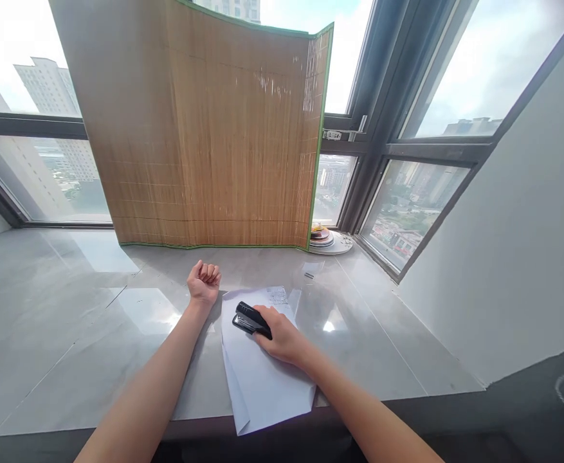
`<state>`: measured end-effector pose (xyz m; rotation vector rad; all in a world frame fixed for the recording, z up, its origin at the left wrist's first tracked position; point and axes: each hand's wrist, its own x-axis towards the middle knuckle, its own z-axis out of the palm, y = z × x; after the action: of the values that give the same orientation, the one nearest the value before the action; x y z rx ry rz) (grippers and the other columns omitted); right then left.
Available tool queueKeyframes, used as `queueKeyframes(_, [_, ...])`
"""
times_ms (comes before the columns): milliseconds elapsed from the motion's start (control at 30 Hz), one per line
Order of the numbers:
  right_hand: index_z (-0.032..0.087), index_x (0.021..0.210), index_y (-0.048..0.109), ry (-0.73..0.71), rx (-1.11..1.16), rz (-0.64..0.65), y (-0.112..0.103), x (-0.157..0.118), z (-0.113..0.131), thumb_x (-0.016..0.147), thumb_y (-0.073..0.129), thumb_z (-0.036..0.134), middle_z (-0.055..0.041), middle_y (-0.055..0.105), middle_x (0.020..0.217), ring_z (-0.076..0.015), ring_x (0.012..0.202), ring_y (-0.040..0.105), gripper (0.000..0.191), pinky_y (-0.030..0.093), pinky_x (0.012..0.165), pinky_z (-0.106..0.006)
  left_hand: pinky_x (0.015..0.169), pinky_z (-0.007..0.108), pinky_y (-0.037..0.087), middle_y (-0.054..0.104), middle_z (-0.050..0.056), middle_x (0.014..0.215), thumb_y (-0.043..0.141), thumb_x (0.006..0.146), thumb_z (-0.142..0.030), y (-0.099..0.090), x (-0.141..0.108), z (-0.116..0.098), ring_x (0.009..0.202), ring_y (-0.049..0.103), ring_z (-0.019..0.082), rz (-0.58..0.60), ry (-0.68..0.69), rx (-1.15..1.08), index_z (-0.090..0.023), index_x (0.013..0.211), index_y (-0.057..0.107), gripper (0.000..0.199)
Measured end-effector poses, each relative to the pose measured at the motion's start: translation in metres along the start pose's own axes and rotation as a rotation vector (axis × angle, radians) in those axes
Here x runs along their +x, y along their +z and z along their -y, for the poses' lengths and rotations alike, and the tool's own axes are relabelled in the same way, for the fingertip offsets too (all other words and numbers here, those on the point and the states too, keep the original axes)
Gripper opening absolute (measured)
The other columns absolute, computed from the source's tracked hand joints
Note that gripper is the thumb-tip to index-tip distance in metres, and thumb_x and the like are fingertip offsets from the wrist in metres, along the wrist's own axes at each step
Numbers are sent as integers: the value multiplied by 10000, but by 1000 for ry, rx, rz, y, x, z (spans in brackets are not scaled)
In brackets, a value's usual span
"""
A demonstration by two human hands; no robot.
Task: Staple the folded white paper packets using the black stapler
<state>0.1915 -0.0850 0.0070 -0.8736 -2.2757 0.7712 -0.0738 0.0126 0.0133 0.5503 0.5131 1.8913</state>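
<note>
Nearest you, white paper sheets [267, 386] lie on the counter [359, 360] beneath your right hand [280, 333]. That hand is closed around a black stapler [250, 319], which sits over the sheets. Your left hand [204, 283] is curled into a fist beside their far left corner; whether it holds anything, you cannot tell. Beyond your right hand lie a small dark strip [309, 275] and, farther, stacked plates [321, 241]. A bamboo mat [214, 148] stands beyond both hands.

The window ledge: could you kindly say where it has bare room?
The ledge is bare left of the left forearm, and between the right forearm and white wall. Crowded: paper beneath the stapler and right hand, grey strips beyond, plates beside the bamboo mat.
</note>
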Motion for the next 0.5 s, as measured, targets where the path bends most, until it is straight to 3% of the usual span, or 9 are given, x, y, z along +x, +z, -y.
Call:
queueKeyframes(100, [260,1313,662,76,-30,-3,-17,-12,-13,903,644,140,-37,758,1098,-243,1006,682,428,494,1064,-431,461,283,206,141,-46,576,690,924,-274,-2,-2,-1,500,231,96,-4,-2,7,-195,661,119,633])
queueKeyframes(333, [262,1393,623,322,-104,-180,-76,-69,-70,945,630,304,-74,764,1154,-266,1029,711,450,536,948,-405,460,267,222,143,-52,573,735,890,-318,-2,-1,0,502,251,89,30,-32,21,-195,681,95,684])
queueKeyframes(433, [256,1455,615,258,-68,-211,-96,-76,-83,925,687,453,-100,752,1269,-286,1116,708,570,545,970,-409,458,266,226,147,-55,573,730,899,-309,0,-3,0,493,251,90,23,-34,20,-200,702,84,684])
queueKeyframes(500, [227,1321,721,251,-94,-316,-115,-77,-96,983,598,553,-103,768,1161,-279,1056,705,485,544,913,-381,455,271,222,148,-55,571,718,904,-289,1,-4,-2,488,252,93,12,-27,6,-203,706,82,672])
